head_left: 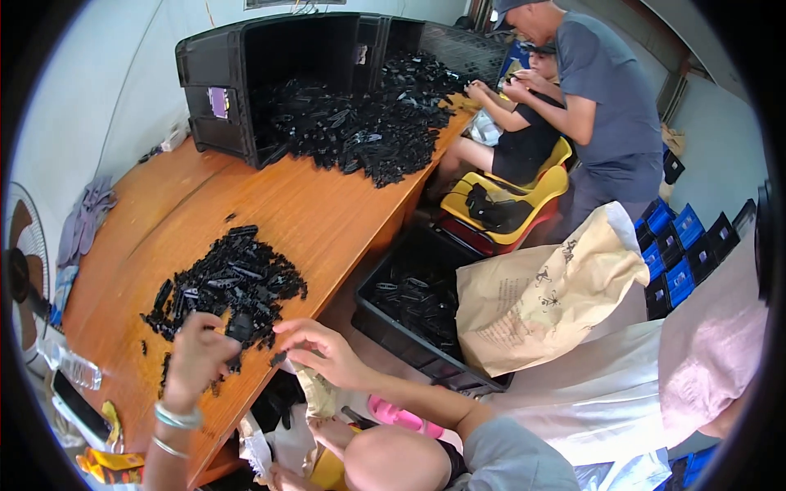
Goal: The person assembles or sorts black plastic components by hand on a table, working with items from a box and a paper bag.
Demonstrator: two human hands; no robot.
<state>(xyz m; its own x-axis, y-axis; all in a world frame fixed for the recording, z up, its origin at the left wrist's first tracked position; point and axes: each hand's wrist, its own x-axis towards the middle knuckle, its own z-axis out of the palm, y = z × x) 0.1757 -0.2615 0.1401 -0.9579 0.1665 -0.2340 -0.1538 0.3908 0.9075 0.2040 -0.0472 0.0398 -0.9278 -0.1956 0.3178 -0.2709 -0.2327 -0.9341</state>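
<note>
A loose pile of small black plastic parts [233,274] lies on the near end of the wooden table. Over its near edge hovers my left hand [196,360], a little blurred, with fingers bent and apart; no part is plainly gripped in it. Beside the pile, above the table's right edge, is my right hand [327,352]. A small black plastic part [278,358] shows at its thumb tip, held by the fingers, with the index finger lifted away.
A large black crate [217,106] lies tipped on the table [327,200], spilling a bigger heap. A black bin [393,327] and a paper sack [548,286] stand on the right. Two people are by yellow chairs [499,209]. A fan [20,270] and plastic bottle [78,366] are left.
</note>
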